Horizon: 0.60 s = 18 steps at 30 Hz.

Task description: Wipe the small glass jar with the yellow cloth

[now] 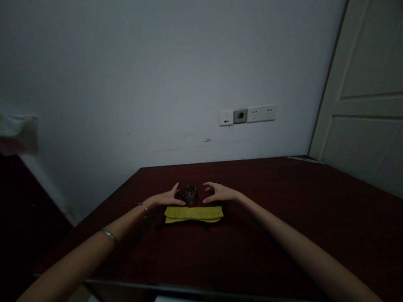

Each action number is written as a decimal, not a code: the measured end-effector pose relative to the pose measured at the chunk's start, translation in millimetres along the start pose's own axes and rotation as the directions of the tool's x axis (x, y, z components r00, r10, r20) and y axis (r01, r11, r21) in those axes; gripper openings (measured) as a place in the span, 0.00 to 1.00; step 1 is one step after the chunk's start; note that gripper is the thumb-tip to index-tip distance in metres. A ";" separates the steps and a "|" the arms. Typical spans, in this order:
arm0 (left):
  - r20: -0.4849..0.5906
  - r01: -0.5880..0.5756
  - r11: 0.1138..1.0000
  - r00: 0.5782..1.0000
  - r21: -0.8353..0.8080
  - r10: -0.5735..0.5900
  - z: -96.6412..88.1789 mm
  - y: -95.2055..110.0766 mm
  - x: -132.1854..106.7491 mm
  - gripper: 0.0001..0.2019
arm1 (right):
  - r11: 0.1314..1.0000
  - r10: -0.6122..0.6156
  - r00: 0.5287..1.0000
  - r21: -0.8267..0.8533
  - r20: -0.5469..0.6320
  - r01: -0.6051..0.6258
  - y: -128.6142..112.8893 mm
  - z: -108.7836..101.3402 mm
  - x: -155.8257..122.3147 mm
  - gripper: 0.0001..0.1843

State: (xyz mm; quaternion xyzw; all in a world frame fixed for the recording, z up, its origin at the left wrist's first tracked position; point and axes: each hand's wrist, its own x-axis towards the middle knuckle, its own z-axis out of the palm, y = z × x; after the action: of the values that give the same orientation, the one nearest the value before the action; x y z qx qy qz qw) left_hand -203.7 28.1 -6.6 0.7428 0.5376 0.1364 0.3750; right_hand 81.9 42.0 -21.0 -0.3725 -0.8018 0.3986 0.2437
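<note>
The small glass jar (pixel 189 194) stands upright on the dark red desk (pixel 293 218), toward its far side and a little left of centre, with the pale wall behind it and a white door (pixel 371 115) off to the right. Just in front of the jar lies a folded yellow cloth (pixel 194 213), flat and long, its far edge close to the jar's foot; whether the two touch is too dim to tell. The left hand (pixel 165 199) and the right hand (pixel 219 193) rest low on the desk on either side of the jar, both open, with fingers curved inward and thumbs raised, so that they cup it without clamping it. The left fingertips come very near the glass, while the right ones stand slightly apart from it. Thin bracelets (pixel 143 206) circle the left wrist and forearm. A hold here would likely go best with both hands meeting the glass evenly from opposite sides, low on its wall, since it looks smooth and light enough to tip or slide toward the cloth under a one-sided push.
</note>
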 end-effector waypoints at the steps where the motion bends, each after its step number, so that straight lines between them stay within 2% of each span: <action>1: 0.004 0.040 0.998 0.999 0.051 -0.040 -4.3 -0.4 -2.4 0.61 | 1.000 -0.014 0.998 0.009 0.064 0.014 2.4 -6.2 -6.4 0.49; 3: 0.003 0.100 0.979 0.995 0.178 -0.102 -13.1 -2.3 -6.4 0.61 | 0.997 -0.070 0.981 -0.001 0.179 0.072 6.0 -14.2 -18.3 0.46; 5: -0.017 0.160 0.954 0.987 0.252 -0.161 -20.5 -5.2 -8.7 0.63 | 0.994 -0.078 0.978 -0.059 0.192 0.090 7.2 -15.8 -27.6 0.47; 9: -0.029 0.215 0.918 0.976 0.333 -0.218 -30.8 -12.6 -6.4 0.65 | 0.965 -0.088 0.989 -0.238 0.115 0.114 3.0 -4.0 -35.6 0.54; 12: -0.034 0.261 0.894 0.963 0.364 -0.267 -38.2 -18.6 0.5 0.65 | 0.947 -0.099 0.994 -0.302 0.054 0.110 0.1 9.4 -34.9 0.52; 14: -0.034 0.242 0.904 0.969 0.353 -0.246 -43.2 -19.3 5.8 0.64 | 0.939 -0.100 0.995 -0.329 0.008 0.097 0.2 16.6 -34.1 0.51; 16: -0.043 0.206 0.917 0.978 0.342 -0.204 -46.7 -12.9 10.9 0.62 | 0.937 -0.093 0.995 -0.341 -0.028 0.078 1.2 20.2 -34.3 0.49; 18: -0.103 0.241 0.906 0.970 0.347 -0.219 -47.6 2.8 16.2 0.60 | 0.947 -0.080 0.996 -0.314 -0.047 0.061 2.3 19.1 -35.4 0.46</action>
State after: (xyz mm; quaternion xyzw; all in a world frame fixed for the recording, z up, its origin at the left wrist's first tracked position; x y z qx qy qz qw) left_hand -224.4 61.9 24.6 0.7253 0.6485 0.0140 0.2307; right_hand 91.0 6.1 -37.0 -0.3892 -0.8600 0.2464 0.2196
